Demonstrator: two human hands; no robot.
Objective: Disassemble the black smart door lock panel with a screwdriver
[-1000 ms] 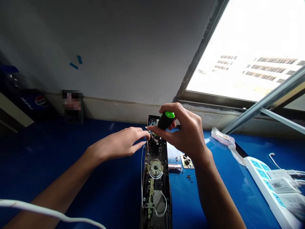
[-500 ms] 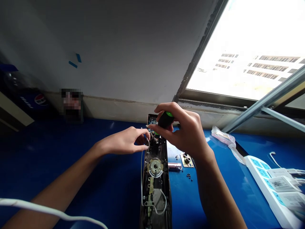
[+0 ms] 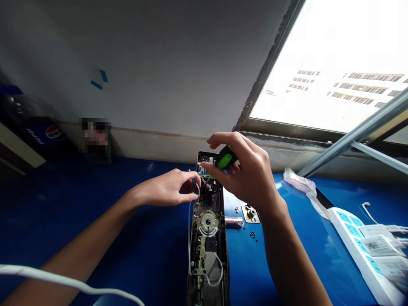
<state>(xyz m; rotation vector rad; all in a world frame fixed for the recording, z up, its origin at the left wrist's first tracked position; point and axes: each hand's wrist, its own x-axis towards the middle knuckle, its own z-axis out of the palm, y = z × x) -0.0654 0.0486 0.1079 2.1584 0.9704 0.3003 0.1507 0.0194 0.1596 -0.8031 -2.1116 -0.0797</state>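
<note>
My right hand (image 3: 245,172) holds a black-and-green screwdriver (image 3: 225,158) in its fingers, above the top end of an opened electronic door lock (image 3: 208,238). The lock lies lengthwise on the blue table, with a circuit board (image 3: 204,166) showing at its top end. My left hand (image 3: 167,188) pinches a thin white wire (image 3: 198,192) at the lock's upper part. The screwdriver's tip is hidden behind my right fingers. A brass latch mechanism (image 3: 200,263) and a round metal hub (image 3: 208,223) sit inside the housing.
Right of the lock lie a small brass plate (image 3: 250,213), a metal cylinder (image 3: 233,222) and several small screws (image 3: 252,234). A blue-and-white power strip (image 3: 353,244) with plugged-in adapters and a plastic packet (image 3: 299,182) stand further right. A white cable (image 3: 63,278) crosses the near left.
My left fingers have closed from reaching over the lock to pinching the wire. My right hand has turned the screwdriver, showing more of its green grip, and raised it slightly.
</note>
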